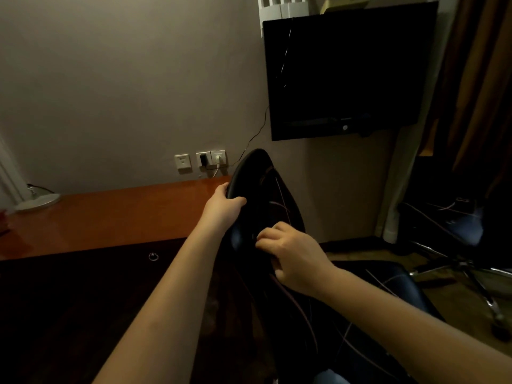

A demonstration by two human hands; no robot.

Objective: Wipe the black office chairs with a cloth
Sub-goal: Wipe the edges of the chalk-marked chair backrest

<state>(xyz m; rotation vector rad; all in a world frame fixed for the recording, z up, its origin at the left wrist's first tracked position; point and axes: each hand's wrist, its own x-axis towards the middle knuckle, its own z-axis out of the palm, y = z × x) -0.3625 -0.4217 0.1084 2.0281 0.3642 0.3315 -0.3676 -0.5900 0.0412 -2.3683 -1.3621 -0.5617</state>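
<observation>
Now, your chair (257,173): black, its tall curved back upright in the middle of the view and turned edge-on to you; the glossy seat (388,281) shows low to its right.
Left hand (224,205): it grips the chair's back by the near edge, close under the top, fingers wrapped over the rim and thumb on your side.
Right hand (288,253): lower on the same back, below your left hand, fingers curled in against the dark surface. You cannot tell whether they pinch a cloth or only the chair's edge; it is too dark there.
Desk (110,217): orange-brown wood, running off to the left of the chair and close against it, with a dark front and a small ring pull (153,256).
Lamp base (37,202): pale and round, on the desk far to the left of the chair.
Wall sockets (201,160): a row on the wall just left of the chair's top, two with plugs in.
Screen (346,73): dark, mounted on the wall above the chair.
Second chair (465,225): well to the right of the chair, dark, on a chrome star base (465,270), with a brown curtain (471,92) above it.
</observation>
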